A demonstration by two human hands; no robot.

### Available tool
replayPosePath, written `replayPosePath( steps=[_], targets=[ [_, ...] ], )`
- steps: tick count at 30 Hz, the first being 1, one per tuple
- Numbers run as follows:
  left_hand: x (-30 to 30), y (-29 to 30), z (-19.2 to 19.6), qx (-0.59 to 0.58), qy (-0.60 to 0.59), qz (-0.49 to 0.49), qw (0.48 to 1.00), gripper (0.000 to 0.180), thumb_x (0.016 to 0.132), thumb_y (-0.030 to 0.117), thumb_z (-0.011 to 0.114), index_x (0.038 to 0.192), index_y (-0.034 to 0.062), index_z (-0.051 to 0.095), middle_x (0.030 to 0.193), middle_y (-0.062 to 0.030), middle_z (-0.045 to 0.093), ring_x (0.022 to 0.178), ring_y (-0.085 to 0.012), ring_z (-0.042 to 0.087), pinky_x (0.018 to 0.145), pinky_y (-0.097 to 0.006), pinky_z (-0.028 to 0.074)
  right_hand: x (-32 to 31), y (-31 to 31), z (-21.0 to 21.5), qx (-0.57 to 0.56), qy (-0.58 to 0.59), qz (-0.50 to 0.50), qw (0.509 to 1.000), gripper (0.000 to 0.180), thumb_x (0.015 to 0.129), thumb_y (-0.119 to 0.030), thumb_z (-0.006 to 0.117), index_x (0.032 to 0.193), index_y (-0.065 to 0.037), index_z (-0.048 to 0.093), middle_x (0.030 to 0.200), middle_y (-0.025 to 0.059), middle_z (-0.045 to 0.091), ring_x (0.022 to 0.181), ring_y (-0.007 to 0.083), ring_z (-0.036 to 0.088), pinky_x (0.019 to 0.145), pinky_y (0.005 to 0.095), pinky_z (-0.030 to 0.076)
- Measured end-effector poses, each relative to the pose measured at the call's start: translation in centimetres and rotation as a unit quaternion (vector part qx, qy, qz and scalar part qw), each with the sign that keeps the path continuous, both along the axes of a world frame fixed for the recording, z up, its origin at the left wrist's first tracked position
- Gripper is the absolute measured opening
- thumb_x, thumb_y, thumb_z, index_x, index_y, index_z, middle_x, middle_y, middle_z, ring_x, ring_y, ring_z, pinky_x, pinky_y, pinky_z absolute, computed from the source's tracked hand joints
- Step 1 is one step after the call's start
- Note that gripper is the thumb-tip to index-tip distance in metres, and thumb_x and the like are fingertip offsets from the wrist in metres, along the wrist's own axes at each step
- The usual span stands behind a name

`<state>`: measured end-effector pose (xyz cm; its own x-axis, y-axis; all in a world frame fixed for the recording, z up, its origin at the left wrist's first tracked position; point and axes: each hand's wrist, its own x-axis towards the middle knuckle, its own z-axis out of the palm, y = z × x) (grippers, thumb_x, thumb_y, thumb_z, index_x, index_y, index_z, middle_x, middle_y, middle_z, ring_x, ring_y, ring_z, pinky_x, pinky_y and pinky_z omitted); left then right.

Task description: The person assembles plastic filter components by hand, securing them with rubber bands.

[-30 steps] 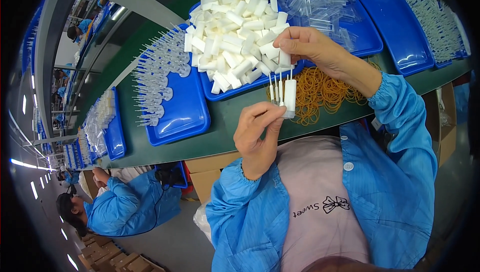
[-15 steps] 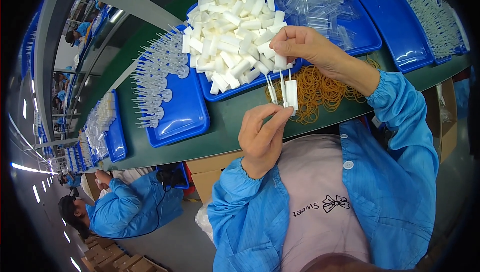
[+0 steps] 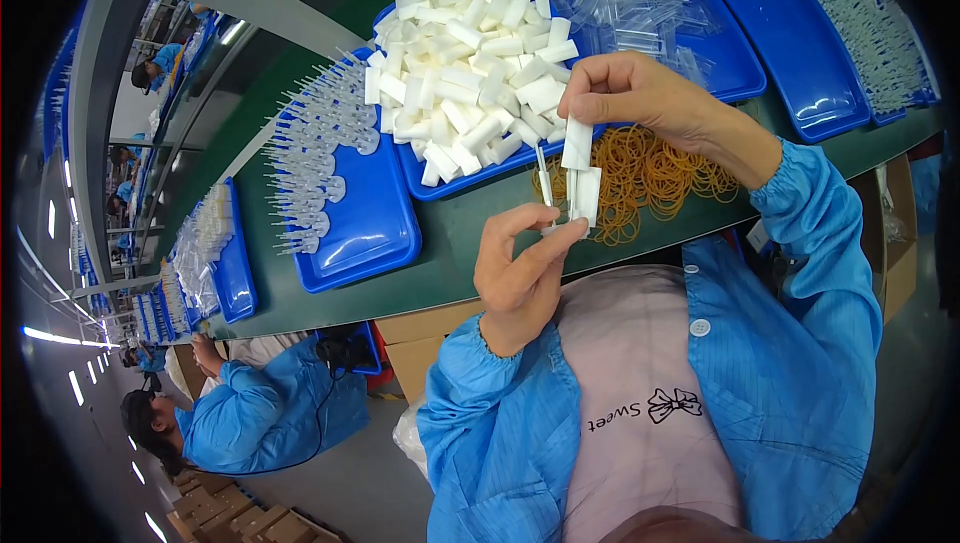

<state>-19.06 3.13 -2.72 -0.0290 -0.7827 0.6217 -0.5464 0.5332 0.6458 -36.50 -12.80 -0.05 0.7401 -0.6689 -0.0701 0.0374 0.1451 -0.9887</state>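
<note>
- Left hand (image 3: 522, 278) pinching thin sticks (image 3: 545, 175) and a white foam block (image 3: 588, 196) upright.
- Right hand (image 3: 632, 93) gripping another foam piece (image 3: 577, 144), just above, over rubber bands (image 3: 650, 175).
- Behind: blue tray (image 3: 455, 178) heaped with foam blocks.

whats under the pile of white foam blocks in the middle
A blue plastic tray lies under the heap of white rectangular foam blocks; only its rim and front edge show. The tray's floor is covered by the blocks, so anything beneath them cannot be seen.

Bright even light, sharp centre, fisheye-bent dark rim
</note>
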Motion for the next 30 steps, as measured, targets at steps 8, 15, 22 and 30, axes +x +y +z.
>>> replayPosePath(
  steps=[8, 15, 22, 30],
  targets=[
    [0.0, 0.4, 0.1, 0.014, 0.021, 0.021, 0.999, 0.032, 0.077, 0.0, 0.072, 0.108, 0.0033, 0.063, 0.113, -0.0137, 0.047, 0.09, -0.0194, 0.054, 0.079, -0.029, 0.045, 0.2, 3.1, 0.6, -0.046, -0.022, 0.034, 0.998, 0.021, 0.086, -0.022, 0.069, 0.087, -0.002, 0.064, 0.086, 0.0024, 0.064, 0.082, 0.0085, 0.058, 0.075, 0.0234, 0.045],
    [-1.0, 0.2, -0.9, 0.043, 0.195, 0.042, 0.979, 0.028, 0.076, -0.002, 0.071, 0.103, 0.0008, 0.064, 0.115, -0.0171, 0.055, 0.089, -0.0228, 0.061, 0.077, -0.03, 0.05, -0.2, 3.9, 0.9, -0.079, -0.033, 0.024, 0.996, 0.02, 0.087, -0.023, 0.067, 0.086, -0.003, 0.066, 0.086, 0.0023, 0.065, 0.082, 0.0098, 0.058, 0.075, 0.0248, 0.045],
    [0.1, -0.2, -1.4, 0.206, 0.293, 0.002, 0.934, 0.016, 0.086, 0.002, 0.065, 0.101, -0.0018, 0.061, 0.102, -0.0069, 0.056, 0.092, -0.0134, 0.059, 0.08, -0.026, 0.05, -0.3, -4.4, -1.4, -0.456, 0.143, -0.076, 0.875, 0.022, 0.087, -0.023, 0.062, 0.103, -0.008, 0.066, 0.09, 0.0063, 0.063, 0.087, 0.0199, 0.057, 0.078, 0.0327, 0.044],
    [0.3, 0.1, -1.4, 0.203, 0.31, 0.015, 0.929, 0.019, 0.087, 0.004, 0.064, 0.105, -0.0025, 0.06, 0.104, -0.0066, 0.055, 0.092, -0.0126, 0.058, 0.08, -0.024, 0.049, 0.8, -7.3, -5.5, -0.634, 0.356, -0.134, 0.674, 0.031, 0.084, -0.018, 0.063, 0.114, -0.013, 0.059, 0.108, 0.0058, 0.058, 0.101, 0.027, 0.054, 0.087, 0.0428, 0.039]
  ],
)
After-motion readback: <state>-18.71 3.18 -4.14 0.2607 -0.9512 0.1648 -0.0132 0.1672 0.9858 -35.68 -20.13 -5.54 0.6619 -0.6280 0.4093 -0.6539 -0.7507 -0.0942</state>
